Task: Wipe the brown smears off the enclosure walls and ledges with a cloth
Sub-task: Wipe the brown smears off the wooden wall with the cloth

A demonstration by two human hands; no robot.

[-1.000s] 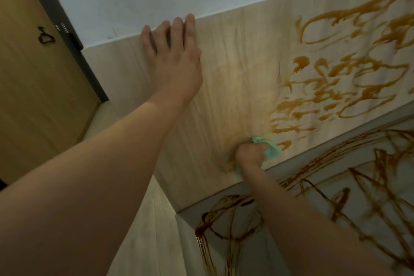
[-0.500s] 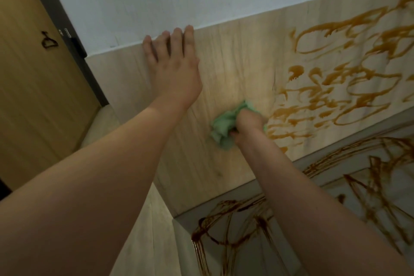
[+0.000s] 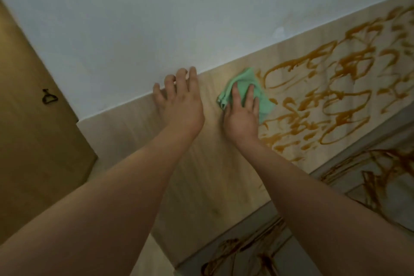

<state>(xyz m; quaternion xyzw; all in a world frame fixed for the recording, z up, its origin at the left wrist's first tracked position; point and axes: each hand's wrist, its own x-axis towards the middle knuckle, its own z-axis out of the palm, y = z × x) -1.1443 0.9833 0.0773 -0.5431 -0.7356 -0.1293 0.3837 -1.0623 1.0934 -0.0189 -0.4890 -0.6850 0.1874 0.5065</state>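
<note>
Currently the left hand [image 3: 182, 106] lies flat on the light wood wall panel [image 3: 201, 177], fingers [image 3: 182, 80] straight and close together, tips at the panel's upper edge where it meets the white wall [image 3: 179, 18]. Holds nothing.

Right hand [image 3: 242, 116], just beside the left, presses the green cloth [image 3: 264, 102] against the same panel near its upper edge. Fingers [image 3: 236, 94] straight, slightly spread, laid on top of the cloth; thumb position unclear.

Cloth's right edge touches the start of the brown smears [image 3: 324, 101], which cover the panel to the right. Panel under and left of the hands shows bare wood.

Grey surface [image 3: 398, 208] below the panel carries darker smears [image 3: 376, 177]. Brown door [image 3: 33, 141] at far left bears a hanger mark [image 3: 49, 96].
</note>
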